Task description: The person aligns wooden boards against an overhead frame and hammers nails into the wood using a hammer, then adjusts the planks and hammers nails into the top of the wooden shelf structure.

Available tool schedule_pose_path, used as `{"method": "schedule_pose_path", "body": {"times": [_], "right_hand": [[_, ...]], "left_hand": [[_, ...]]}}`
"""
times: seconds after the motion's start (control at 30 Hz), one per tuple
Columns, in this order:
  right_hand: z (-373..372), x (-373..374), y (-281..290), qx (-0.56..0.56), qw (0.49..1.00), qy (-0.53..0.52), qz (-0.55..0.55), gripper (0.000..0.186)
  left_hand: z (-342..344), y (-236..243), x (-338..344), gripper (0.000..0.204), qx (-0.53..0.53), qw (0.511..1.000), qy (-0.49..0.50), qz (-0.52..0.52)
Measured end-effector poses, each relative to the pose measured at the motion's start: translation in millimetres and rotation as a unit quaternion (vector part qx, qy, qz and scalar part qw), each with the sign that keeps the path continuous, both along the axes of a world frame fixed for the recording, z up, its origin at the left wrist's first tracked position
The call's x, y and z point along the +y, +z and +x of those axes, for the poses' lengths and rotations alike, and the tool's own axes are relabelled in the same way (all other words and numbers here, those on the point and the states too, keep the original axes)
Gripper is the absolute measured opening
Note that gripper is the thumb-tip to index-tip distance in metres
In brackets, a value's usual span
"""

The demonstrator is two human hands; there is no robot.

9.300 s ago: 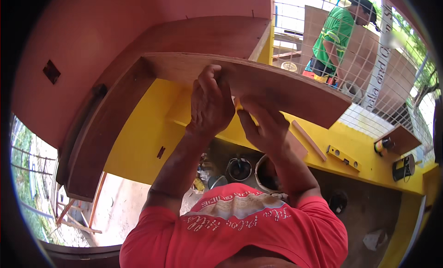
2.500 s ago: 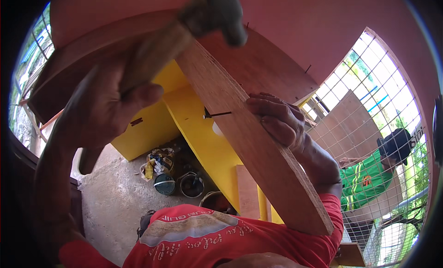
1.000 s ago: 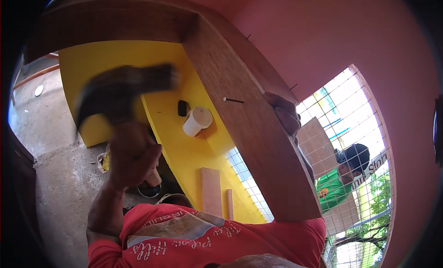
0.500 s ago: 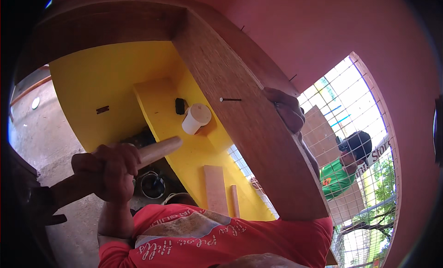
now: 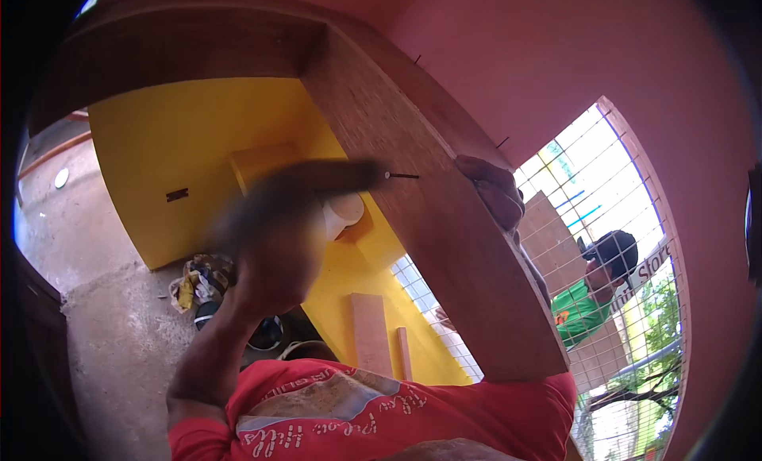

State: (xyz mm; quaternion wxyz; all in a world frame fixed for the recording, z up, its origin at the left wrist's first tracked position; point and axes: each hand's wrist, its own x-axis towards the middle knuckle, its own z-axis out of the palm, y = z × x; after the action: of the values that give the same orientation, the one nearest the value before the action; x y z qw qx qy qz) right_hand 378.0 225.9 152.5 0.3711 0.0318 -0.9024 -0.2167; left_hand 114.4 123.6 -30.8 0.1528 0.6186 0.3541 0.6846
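My left hand [image 5: 278,262], smeared by motion, grips a hammer [image 5: 317,179]. The blurred dark head reaches over the wooden board [image 5: 444,246], close beside a nail [image 5: 403,175] that juts from its face; whether they touch I cannot tell. My right hand [image 5: 496,195] has its fingers curled over the board's right edge, its forearm largely hidden behind it. The board runs diagonally from the dark corner of a wooden frame [image 5: 198,44] down to my red shirt. A white cylindrical container [image 5: 349,211] is partly hidden behind the hammer.
A yellow ledge [image 5: 333,278] carries wood offcuts [image 5: 369,326]. On the concrete floor [image 5: 119,318] lie a crumpled bundle [image 5: 202,282] and buckets. A pink surface [image 5: 659,80] surrounds a wire-mesh opening; beyond it stands a person [image 5: 583,310] in green with a dark cap.
The hammer has swung from low at the far left up and rightward to the nail, taking my left arm with it. My right hand keeps its place on the board's edge.
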Motion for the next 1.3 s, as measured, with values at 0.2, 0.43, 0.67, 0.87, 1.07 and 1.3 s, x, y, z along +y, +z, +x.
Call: {"method": "schedule_pose_path", "body": {"times": [0.2,0.43,0.67,0.87,1.07,1.3], "right_hand": [[30.2,-26.1,6.5,0.031,0.995,-0.089,-0.02,0.042],[38.5,-16.7,1.8,-0.018,0.983,-0.169,-0.068,0.037],[26.8,-22.6,5.5,0.044,0.991,-0.094,-0.084,0.034],[38.5,-4.4,-11.4,0.026,0.989,-0.111,-0.096,0.024],[23.8,-18.7,4.3,0.056,0.991,-0.084,-0.089,0.03],[27.5,-8.5,-9.7,0.055,0.987,-0.138,-0.057,0.04]], "left_hand": [[-21.1,16.7,-16.1,0.01,-0.179,0.94,-0.136,-0.255],[40.1,34.6,23.9,0.022,-0.091,0.922,-0.216,-0.307],[-16.7,7.8,-8.0,0.028,-0.42,0.862,-0.258,0.12],[53.3,25.8,15.7,0.02,-0.059,0.981,-0.09,-0.162],[19.3,-3.3,11.3,0.013,-0.258,0.941,-0.22,0.006],[42.7,27.6,23.0,0.011,-0.02,0.999,0.0,-0.026]]}}
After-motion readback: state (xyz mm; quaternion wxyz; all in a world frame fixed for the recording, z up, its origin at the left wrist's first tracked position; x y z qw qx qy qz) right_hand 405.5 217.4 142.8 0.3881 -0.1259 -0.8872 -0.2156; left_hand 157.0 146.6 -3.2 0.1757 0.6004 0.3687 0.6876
